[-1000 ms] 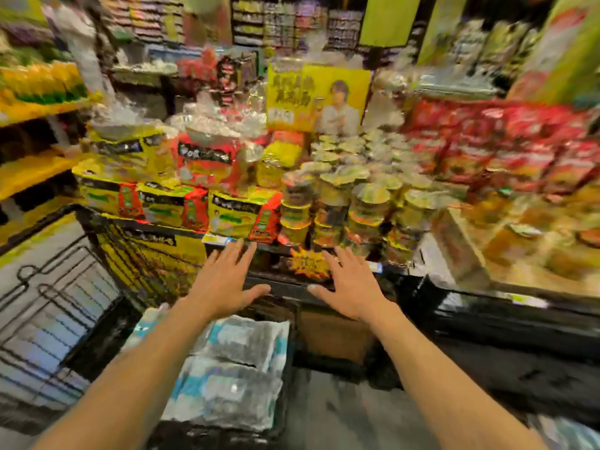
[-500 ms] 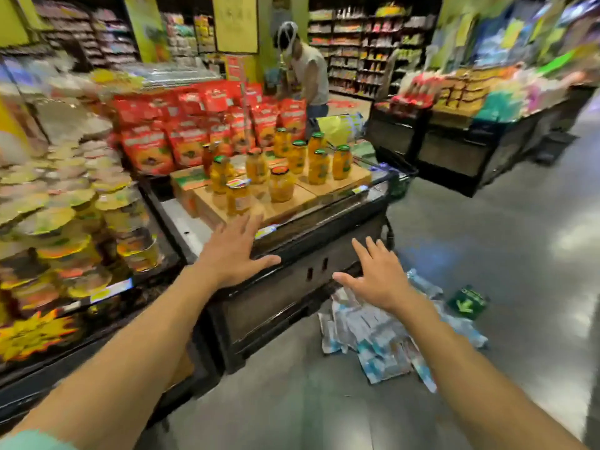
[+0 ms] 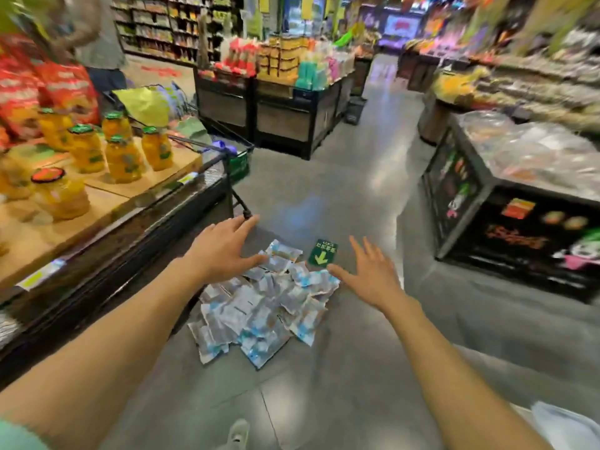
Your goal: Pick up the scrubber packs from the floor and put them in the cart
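A shoe tip [image 3: 238, 431] shows nearest, at the bottom edge on the grey floor [image 3: 341, 384]. Just beyond it the scrubber packs [image 3: 259, 310] lie in a loose overlapping heap on the floor, beside the foot of the display stand [image 3: 136, 241] on the left. They look like thin plastic sachets, white and blue, crinkled and flat: probably very light, soft and slippery, apt to slide off one another when lifted. A good hold is likely a scoop from both sides of the heap, or a pinch on the crimped edges of several at once; single packs lying flat may be hard to peel off the smooth floor.

The left hand [image 3: 224, 251] hovers over the far left of the heap, fingers spread wide, holding nothing. The right hand [image 3: 370, 274] is likewise wide and empty, just off the heap's right edge. Neither touches a pack as far as can be told.

A green floor sticker [image 3: 322, 254] with an arrow lies just past the heap, between the hands. The stand's edge is close to the left arm and carries jars [image 3: 123, 157] of yellow fruit near its rim, so a careless elbow could be a risk. No cart for the packs can be told apart here; a wire trolley [image 3: 207, 138] stands beyond the stand, and farther off another person [image 3: 97, 43] and blurred aisles
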Available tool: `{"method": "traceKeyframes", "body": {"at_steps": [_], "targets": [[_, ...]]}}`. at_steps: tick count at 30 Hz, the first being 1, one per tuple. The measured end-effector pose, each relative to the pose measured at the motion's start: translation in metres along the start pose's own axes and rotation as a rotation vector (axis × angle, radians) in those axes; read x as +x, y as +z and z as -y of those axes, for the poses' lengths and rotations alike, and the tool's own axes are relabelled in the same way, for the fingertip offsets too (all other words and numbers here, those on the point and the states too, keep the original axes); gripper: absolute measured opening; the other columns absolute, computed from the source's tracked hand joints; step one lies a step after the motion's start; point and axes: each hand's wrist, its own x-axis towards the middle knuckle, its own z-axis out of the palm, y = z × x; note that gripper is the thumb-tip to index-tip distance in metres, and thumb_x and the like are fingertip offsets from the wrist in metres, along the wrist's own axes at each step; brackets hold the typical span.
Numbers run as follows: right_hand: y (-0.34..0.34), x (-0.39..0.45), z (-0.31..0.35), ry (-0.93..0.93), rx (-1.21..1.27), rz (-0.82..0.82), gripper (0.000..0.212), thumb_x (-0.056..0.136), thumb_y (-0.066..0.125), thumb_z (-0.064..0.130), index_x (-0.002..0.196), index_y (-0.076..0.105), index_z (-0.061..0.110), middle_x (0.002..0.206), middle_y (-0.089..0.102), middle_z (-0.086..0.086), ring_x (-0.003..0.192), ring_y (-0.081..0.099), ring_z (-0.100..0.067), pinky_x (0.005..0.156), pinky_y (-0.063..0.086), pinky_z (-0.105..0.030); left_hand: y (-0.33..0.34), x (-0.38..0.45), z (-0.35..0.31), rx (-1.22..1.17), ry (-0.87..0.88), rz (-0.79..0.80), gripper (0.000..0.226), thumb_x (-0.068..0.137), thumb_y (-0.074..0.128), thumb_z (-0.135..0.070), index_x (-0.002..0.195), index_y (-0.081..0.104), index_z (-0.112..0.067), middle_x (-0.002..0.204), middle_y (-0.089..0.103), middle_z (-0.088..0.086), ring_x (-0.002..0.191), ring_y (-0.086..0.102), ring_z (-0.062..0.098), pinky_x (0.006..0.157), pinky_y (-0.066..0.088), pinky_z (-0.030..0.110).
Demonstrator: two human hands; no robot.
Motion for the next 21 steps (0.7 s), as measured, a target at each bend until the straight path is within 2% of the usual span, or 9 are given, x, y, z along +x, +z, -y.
{"method": "traceKeyframes", "body": {"at_steps": [5,7,9,12,15,17,21], "targets": [[0.001,0.047,-0.036,0.136,0.015,-0.018,0.102,0.086,0.040,0.084,0.165,0.014,0.025,0.173,0.013,-0.013,0.159,0.013,-0.031,0.127,0.014,-0.050,0.022,0.088,0.002,-0.072,0.096,-0.006,0.100,0.089,0.044,-0.080,0.164,0.011,-0.024,0.164,0.032,0.007,0.148,0.037,0.028,0.117,0.036,0.041],[-0.002,0.071,-0.040,0.182,0.022,-0.019,0.106,0.083,0.037,0.088,0.165,0.015,0.025,0.173,0.014,-0.012,0.159,0.013,-0.030,0.126,0.013,-0.048,0.027,0.123,0.006,-0.090,0.120,0.006,0.100,0.088,0.041,-0.082,0.164,0.011,-0.024,0.165,0.032,0.008,0.148,0.037,0.028,0.116,0.036,0.041],[-0.006,0.097,-0.042,0.224,0.035,-0.013,0.112,0.077,0.033,0.093,0.165,0.014,0.027,0.173,0.014,-0.010,0.159,0.012,-0.030,0.126,0.012,-0.047,0.031,0.159,0.012,-0.103,0.153,0.016,0.112,0.078,0.025,-0.093,0.164,0.012,-0.023,0.164,0.034,0.010,0.147,0.039,0.029,0.114,0.038,0.042],[-0.007,0.137,-0.047,0.282,0.053,-0.001,0.099,0.088,0.041,0.084,0.165,0.012,0.029,0.174,0.011,-0.007,0.160,0.009,-0.028,0.126,0.013,-0.048,0.046,0.211,0.024,-0.128,0.191,0.025,0.127,0.064,0.002,-0.102,0.163,0.014,-0.025,0.163,0.036,0.010,0.145,0.041,0.030,0.112,0.041,0.044],[-0.003,0.174,-0.053,0.311,0.081,0.006,0.093,0.091,0.045,0.079,0.165,0.013,0.030,0.173,0.014,-0.006,0.159,0.013,-0.027,0.126,0.017,-0.049,0.065,0.256,0.030,-0.153,0.177,0.070,0.112,0.074,0.019,-0.094,0.163,0.015,-0.026,0.164,0.035,0.008,0.146,0.039,0.031,0.112,0.042,0.046],[0.005,0.199,-0.058,0.331,0.204,0.028,0.090,0.093,0.050,0.073,0.165,0.016,0.030,0.173,0.015,-0.003,0.159,0.014,-0.024,0.127,0.018,-0.046,0.082,0.283,0.029,-0.218,0.166,0.091,0.104,0.081,0.031,-0.089,0.163,0.016,-0.027,0.164,0.034,0.007,0.145,0.040,0.030,0.111,0.043,0.047],[0.046,0.261,-0.084,0.342,0.329,0.055,0.087,0.094,0.055,0.067,0.164,0.021,0.028,0.171,0.022,0.001,0.158,0.016,-0.022,0.126,0.018,-0.041,0.126,0.339,0.022,-0.306,0.138,0.116,0.092,0.089,0.044,-0.078,0.163,0.018,-0.028,0.165,0.032,0.004,0.148,0.038,0.027,0.112,0.041,0.047]]}}
